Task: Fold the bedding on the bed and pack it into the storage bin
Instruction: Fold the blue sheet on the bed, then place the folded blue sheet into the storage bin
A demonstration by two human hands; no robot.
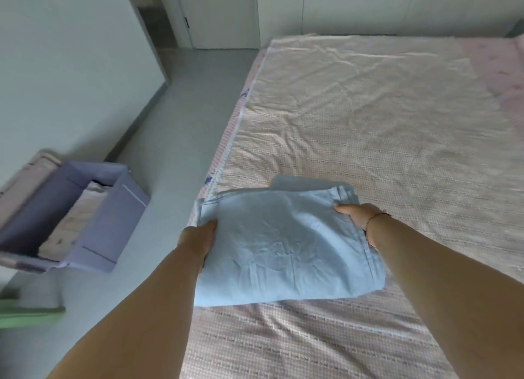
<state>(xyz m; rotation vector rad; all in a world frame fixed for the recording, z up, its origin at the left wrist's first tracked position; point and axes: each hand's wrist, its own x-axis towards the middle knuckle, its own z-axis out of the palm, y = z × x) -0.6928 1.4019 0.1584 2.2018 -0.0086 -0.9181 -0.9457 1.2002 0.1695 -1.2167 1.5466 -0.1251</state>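
The folded blue sheet (283, 245) was held flat between both hands, over the near left edge of the bed (368, 129). Its left side was gripped by the left hand (198, 236), the thumb laid on top of the cloth and the fingers hidden beneath it. Its right side was gripped by the right hand (357, 214) in the same way, thumb on top near the far corner, fingers out of sight under the fold. A thin bracelet (374, 219) was seen on the right wrist. Whether the sheet's underside was touching the pink checked bed cover (326, 336) could not be told. Beyond the right-hand grip, a wrinkled cream sheet (382, 75) was spread over the bed. Well to the left of the left-hand grip, a purple storage bin (113, 217) stood open on the grey floor (175, 123), with pale folded bedding (76, 217) lying inside it.
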